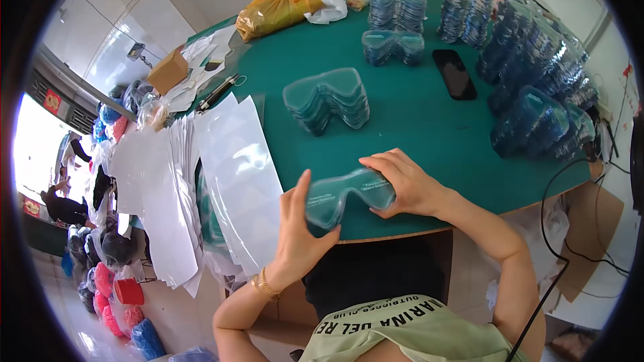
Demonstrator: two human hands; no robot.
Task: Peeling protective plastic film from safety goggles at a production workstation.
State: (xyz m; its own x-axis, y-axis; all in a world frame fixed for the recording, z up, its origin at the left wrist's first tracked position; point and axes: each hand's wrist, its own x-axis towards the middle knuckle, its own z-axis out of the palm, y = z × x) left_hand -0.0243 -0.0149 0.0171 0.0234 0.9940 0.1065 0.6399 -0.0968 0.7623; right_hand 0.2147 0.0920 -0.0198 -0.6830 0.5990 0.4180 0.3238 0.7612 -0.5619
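Near the table's front edge I hold a clear, goggle-shaped plastic lens piece (327, 196) with small pale print. My left hand (295, 231) grips its left end, the thumb along the lower edge and the fingers upright at the side. At the other end, my right hand (414, 186) is closed on the rim between thumb and fingers. Whether it is one piece or several nested together, I cannot tell. Just beyond stands a stack of the same clear lens pieces (327, 102).
White glossy sheets (238, 167) lie to the left on the green table (402, 121). A black phone (454, 75) rests at the right, beside many lens stacks (530, 124). An orange bag (283, 8) and cardboard box (168, 72) are at the back left. A cable hangs at the right.
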